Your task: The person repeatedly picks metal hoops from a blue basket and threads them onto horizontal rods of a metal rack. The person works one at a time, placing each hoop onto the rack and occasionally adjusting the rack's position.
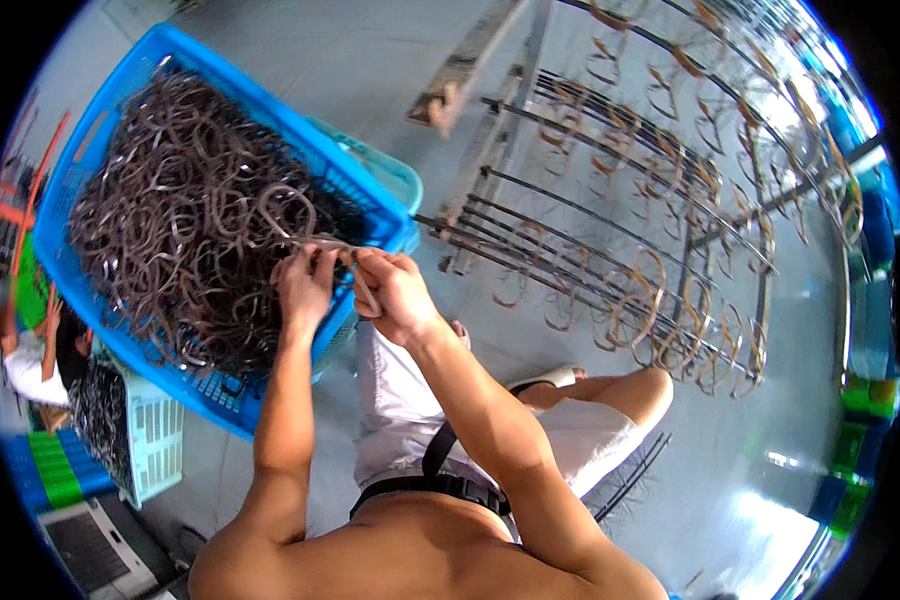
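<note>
Here, both hands pinch one curved brown strip above the rim of a blue plastic crate.

Leftmost, beyond the fingers, the blue plastic crate (70, 165) holds a tangled heap of brown metal loops (175, 215). The left hand (305, 285) has its fingers (298, 262) curled shut on the curved brown metal strip (315, 240), gripping it near the middle. The strip's long axis runs roughly left to right; its looped end arches up and left of the left fingers, over the heap, and its other end passes to the right hand (395, 295), whose fingers (370, 265) are closed tight around it. Well to the right of both hands, a metal rod rack (610, 210) carries similar loops hung along its bars.
</note>
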Demonstrator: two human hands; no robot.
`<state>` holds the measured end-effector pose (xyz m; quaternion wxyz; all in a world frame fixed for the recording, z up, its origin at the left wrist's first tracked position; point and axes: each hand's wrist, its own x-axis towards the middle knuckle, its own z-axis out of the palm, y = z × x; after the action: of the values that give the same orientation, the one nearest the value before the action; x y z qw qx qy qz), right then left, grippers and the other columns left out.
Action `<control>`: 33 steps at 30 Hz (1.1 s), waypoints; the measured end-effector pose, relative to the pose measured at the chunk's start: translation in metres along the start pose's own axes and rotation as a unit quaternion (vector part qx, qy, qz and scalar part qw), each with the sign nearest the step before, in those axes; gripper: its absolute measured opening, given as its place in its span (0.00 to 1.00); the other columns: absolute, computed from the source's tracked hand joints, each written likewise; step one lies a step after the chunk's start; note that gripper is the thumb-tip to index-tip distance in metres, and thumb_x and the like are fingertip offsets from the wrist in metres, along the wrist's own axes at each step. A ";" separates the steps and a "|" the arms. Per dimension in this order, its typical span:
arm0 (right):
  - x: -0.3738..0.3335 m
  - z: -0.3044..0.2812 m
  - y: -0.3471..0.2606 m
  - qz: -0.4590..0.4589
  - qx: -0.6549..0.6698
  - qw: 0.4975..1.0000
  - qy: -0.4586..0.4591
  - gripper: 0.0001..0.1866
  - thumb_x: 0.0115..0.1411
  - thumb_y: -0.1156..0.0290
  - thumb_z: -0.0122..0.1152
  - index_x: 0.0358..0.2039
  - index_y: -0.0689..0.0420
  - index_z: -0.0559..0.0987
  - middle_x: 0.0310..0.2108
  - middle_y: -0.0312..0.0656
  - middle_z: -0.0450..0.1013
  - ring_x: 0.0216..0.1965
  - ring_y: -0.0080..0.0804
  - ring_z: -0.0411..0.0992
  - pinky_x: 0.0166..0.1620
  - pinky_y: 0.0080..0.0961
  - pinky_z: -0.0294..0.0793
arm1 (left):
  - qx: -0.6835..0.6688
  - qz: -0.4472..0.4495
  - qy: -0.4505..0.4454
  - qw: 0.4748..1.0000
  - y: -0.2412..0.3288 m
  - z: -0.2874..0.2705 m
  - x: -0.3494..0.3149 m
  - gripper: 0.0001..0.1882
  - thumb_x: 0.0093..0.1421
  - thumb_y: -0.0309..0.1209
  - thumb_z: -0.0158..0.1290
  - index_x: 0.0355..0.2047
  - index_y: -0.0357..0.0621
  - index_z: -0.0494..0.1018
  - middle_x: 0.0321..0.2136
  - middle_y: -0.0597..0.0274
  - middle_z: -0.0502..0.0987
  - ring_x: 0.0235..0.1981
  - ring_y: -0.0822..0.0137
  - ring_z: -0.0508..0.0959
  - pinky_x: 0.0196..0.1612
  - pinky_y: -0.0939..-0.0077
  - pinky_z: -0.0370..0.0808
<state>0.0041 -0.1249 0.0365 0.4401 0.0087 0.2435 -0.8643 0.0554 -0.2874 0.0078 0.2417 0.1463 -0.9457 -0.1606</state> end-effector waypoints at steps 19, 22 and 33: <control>-0.111 -0.032 -0.075 -0.239 0.080 0.940 0.231 0.11 0.64 0.65 0.46 0.36 0.58 0.72 0.15 0.30 0.58 0.13 0.20 0.55 0.15 0.19 0.52 | -0.212 0.439 -0.182 0.854 0.101 -0.055 0.001 0.14 0.41 0.27 0.52 0.32 0.40 0.76 0.17 0.63 0.69 0.17 0.62 0.69 0.26 0.71 0.66; -0.141 -0.026 -0.078 -0.494 -0.022 0.845 0.203 0.13 0.67 0.65 0.43 0.45 0.59 0.70 0.19 0.30 0.63 0.15 0.16 0.57 0.17 0.15 0.55 | -0.398 0.243 -0.207 0.860 0.097 -0.056 -0.005 0.11 0.48 0.25 0.52 0.34 0.40 0.76 0.16 0.64 0.69 0.14 0.67 0.71 0.22 0.74 0.70; -0.110 -0.110 -0.066 -0.471 -0.341 0.639 0.504 0.18 0.68 0.69 0.40 0.56 0.61 0.62 0.21 0.29 0.57 0.19 0.13 0.53 0.21 0.13 0.56 | -0.840 -0.152 -0.341 0.394 0.116 0.044 0.005 0.26 0.63 0.30 0.46 0.60 0.34 0.55 0.11 0.66 0.63 0.09 0.75 0.59 0.15 0.80 0.62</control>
<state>-0.0004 0.0381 -0.0083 -0.2455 0.1765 0.6761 -0.6719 0.0057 -0.1738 0.0163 -0.1290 -0.0568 -0.2980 -0.9441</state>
